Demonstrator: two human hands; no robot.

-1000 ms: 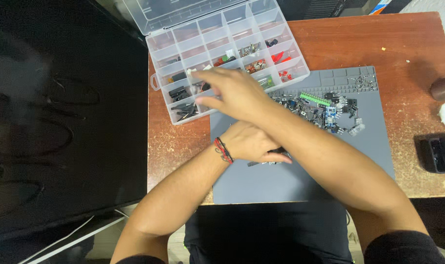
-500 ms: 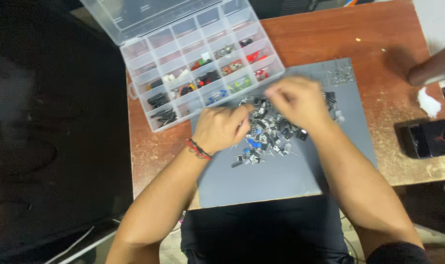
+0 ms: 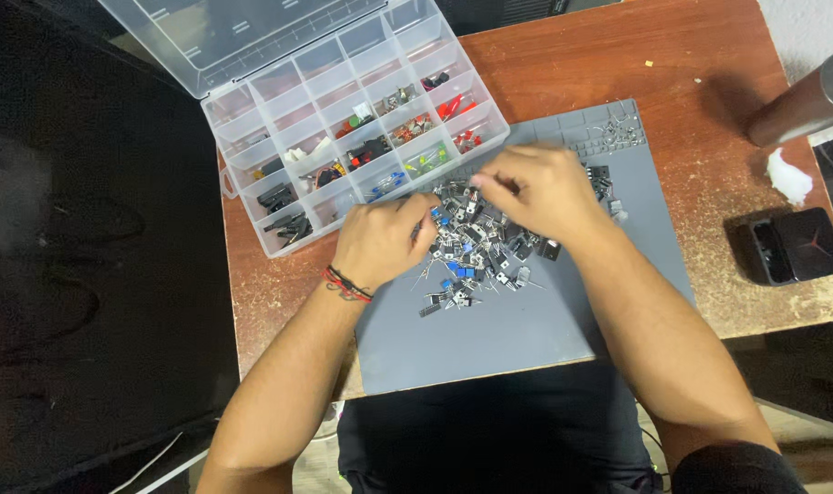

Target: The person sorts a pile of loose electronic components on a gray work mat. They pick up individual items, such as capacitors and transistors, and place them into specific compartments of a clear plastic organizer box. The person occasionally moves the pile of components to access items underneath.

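A heap of small black, blue and silver electronic components [image 3: 478, 258] lies on a grey work mat [image 3: 526, 338]. My left hand [image 3: 384, 240], with a red and black band at the wrist, rests at the heap's left edge with its fingers curled into the parts. My right hand [image 3: 537, 187] hovers over the heap's top edge, fingertips pinched together. Whether either hand has a part between its fingers is too small to tell. A clear plastic compartment box [image 3: 343, 151] with sorted parts stands open beyond the left hand.
The mat lies on a worn wooden table [image 3: 563, 64]. At the right stand a metal cylinder [image 3: 805, 102], a white wad [image 3: 790, 176] and a small black case [image 3: 793, 245]. A large black surface [image 3: 96, 229] fills the left side. More loose parts [image 3: 613, 137] sit in the mat's top trays.
My right hand has come back from the compartment box to the heap. My left hand has shifted to the heap's left edge. The camera view has moved a little.
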